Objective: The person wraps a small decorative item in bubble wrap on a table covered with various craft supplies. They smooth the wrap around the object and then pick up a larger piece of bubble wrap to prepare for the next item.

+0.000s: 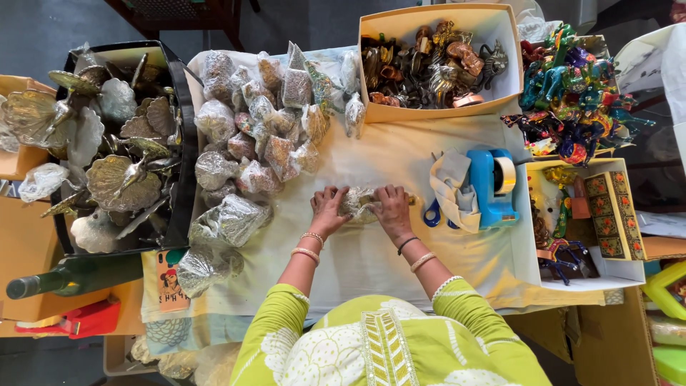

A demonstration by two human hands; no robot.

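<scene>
My left hand (328, 209) and my right hand (391, 208) press from both sides on a small metal figure wrapped in clear bubble wrap (359, 203). It lies on the cream cloth (400, 164) in the middle of the table. Both hands have their fingers curled around the wrap. Bangles sit on both wrists, and green sleeves show at the bottom.
A heap of wrapped figures (250, 143) lies to the left. A black bin of metal shell dishes (114, 150) stands far left. A box of brass figures (436, 64) is behind. A blue tape dispenser (493, 182), blue-handled scissors (431, 213), painted horses (572, 93) and a green bottle (71, 277) surround the work spot.
</scene>
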